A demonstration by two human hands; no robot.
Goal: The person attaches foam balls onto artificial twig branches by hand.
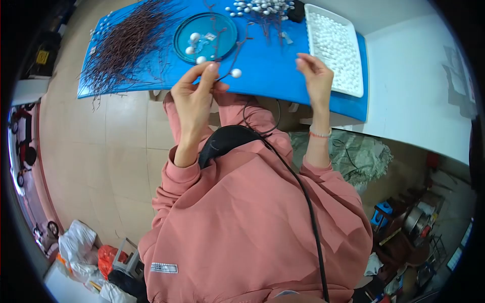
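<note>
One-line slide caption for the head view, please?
Left hand pinches a twig with a white ball; right hand reaches toward ball tray.

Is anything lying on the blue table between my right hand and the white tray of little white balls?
Nothing visible does. The right hand hovers over bare blue table right beside the white rectangular tray of small white balls. The left hand holds a thin dark twig with a white ball.

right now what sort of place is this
Probably a small craft workshop making fake berry stems. A blue table holds a pile of bare twigs, a white tray of white balls and finished stems. The left hand holds a twig with a white ball.
</note>
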